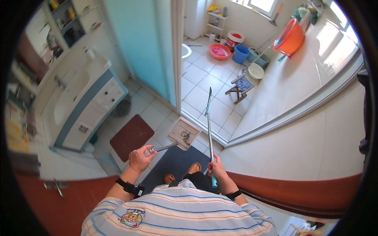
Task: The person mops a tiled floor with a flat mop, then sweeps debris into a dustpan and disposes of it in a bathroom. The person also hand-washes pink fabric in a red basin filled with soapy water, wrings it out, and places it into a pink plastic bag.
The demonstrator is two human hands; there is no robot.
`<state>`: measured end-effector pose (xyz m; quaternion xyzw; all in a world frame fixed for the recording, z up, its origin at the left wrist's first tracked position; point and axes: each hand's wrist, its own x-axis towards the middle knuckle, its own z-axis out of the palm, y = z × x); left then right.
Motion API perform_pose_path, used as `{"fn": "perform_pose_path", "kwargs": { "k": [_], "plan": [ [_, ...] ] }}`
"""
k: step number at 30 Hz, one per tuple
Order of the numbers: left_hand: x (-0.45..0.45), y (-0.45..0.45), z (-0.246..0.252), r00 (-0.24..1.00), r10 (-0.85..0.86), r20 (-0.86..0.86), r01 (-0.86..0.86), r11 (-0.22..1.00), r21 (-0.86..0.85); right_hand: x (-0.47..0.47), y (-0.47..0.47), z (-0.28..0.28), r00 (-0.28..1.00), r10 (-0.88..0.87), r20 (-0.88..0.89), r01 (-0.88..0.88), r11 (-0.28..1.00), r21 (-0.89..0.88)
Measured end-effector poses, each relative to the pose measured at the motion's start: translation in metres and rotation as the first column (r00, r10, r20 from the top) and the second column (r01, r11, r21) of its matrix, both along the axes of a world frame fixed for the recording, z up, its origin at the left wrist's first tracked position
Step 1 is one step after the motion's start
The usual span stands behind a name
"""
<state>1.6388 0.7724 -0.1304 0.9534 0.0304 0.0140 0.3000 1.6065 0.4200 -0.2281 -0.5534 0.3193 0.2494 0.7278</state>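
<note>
My left hand point(141, 158) grips the handle of a long-handled dustpan point(177, 129). A small heap of dark debris point(186, 135) lies in its pale pan, which is held over the floor near the shower threshold. My right hand point(217, 167) is closed around the metal pole of a floor squeegee or broom point(210, 135), just above its teal end grip. The tool's narrow dark head point(209, 96) points away from me, over the white tiles past the door track. It is seen edge-on, so its exact kind is unclear.
A door track point(206, 126) crosses the floor ahead. Beyond it stand a folding stool point(240, 87), a blue bucket point(240, 54) and a red basin point(219, 51). A vanity cabinet point(91, 118), a brown mat point(132, 137) and a wastebasket point(123, 106) are at left. My feet are on a dark mat point(171, 160).
</note>
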Motion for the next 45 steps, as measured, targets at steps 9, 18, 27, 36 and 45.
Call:
{"fn": "perform_pose_path", "kwargs": {
  "k": [9, 18, 27, 36, 45],
  "plan": [
    [0.172, -0.04, 0.004, 0.997, -0.062, -0.035, 0.058, 0.994, -0.091, 0.148, -0.04, -0.03, 0.998, 0.001, -0.067, -0.011, 0.989, -0.147],
    [0.302, -0.083, 0.008, 0.966, -0.205, -0.159, 0.201, 0.979, -0.043, 0.278, -0.082, 0.0, 0.883, 0.467, -0.055, -0.435, 0.766, -0.473],
    [0.399, -0.112, -0.002, 0.918, -0.254, -0.306, 0.235, 0.967, -0.098, 0.4, -0.128, -0.017, 0.811, 0.568, -0.142, -0.483, 0.512, -0.71],
    [0.443, -0.147, -0.001, 0.959, -0.136, -0.248, 0.114, 0.988, -0.102, 0.557, -0.19, -0.03, 0.836, 0.518, -0.182, -0.502, 0.586, -0.636],
    [0.46, -0.239, 0.026, 0.886, 0.431, -0.174, -0.447, 0.892, -0.064, 0.724, -0.31, -0.124, 0.753, 0.607, -0.253, -0.633, 0.565, -0.53]
  ]
}}
